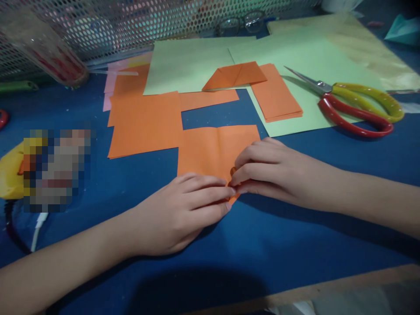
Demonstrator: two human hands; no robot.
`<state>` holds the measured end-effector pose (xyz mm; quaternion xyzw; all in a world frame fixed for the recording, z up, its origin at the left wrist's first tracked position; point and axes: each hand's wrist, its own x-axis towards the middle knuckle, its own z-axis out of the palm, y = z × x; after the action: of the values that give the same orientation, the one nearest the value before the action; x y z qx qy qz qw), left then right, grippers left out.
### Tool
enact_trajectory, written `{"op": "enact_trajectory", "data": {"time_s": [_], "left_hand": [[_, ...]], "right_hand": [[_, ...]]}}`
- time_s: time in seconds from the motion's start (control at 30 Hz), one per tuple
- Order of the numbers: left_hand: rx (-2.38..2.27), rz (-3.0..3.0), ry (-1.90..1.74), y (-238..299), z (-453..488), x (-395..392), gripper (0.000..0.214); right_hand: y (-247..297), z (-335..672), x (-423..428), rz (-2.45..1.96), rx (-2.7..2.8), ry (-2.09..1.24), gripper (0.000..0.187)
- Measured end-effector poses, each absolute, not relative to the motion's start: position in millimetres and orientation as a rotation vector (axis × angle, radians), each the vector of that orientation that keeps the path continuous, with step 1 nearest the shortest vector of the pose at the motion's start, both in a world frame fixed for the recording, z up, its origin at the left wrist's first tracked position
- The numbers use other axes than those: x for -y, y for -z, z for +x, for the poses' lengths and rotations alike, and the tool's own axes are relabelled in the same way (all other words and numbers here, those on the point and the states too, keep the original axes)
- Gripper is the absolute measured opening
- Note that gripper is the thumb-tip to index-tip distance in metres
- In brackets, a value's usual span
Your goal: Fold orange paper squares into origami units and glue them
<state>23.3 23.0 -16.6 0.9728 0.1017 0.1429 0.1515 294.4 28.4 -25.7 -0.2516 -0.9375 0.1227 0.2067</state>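
A square sheet of orange paper (210,148) lies on the blue table with a vertical crease down its middle. My left hand (183,210) is on its near left part, fingers closed together over the lower edge. From the right, my right hand (272,170) pinches the near right part, where a bit of paper curls up between the fingertips. Both hands meet at this edge, and they hide most of the fold there. Just beyond are a folded orange paper piece (236,75) and a small stack of orange rectangles (278,94).
Orange squares (147,124) are stacked at the left. Light green sheets (193,61) lie behind, with scissors (354,103) resting partly on them at the right. A clear jar (59,57) and glasses (241,22) are near the perforated metal panel (131,26). A white cable (40,223) is at left.
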Motion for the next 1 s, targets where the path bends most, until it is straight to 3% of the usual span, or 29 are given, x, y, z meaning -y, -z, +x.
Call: {"op": "enact_trajectory", "data": {"time_s": [0.4, 0.6, 0.7, 1.0], "left_hand": [[-0.146, 2.965, -0.357, 11, 22, -29, 0.039], [-0.140, 3.221, -0.296, 1, 24, -14, 0.047], [-0.173, 3.308, -0.277, -2, 25, -3, 0.053], [-0.160, 3.271, -0.336, 1, 25, -4, 0.051]], "right_hand": [[14, 300, -18, -0.591, 2.740, -0.040, 0.028], [14, 295, 13, -0.761, 2.799, 0.175, 0.043], [19, 288, 28, -0.882, 2.782, 0.199, 0.040], [29, 280, 42, -1.005, 2.744, 0.296, 0.057]]}}
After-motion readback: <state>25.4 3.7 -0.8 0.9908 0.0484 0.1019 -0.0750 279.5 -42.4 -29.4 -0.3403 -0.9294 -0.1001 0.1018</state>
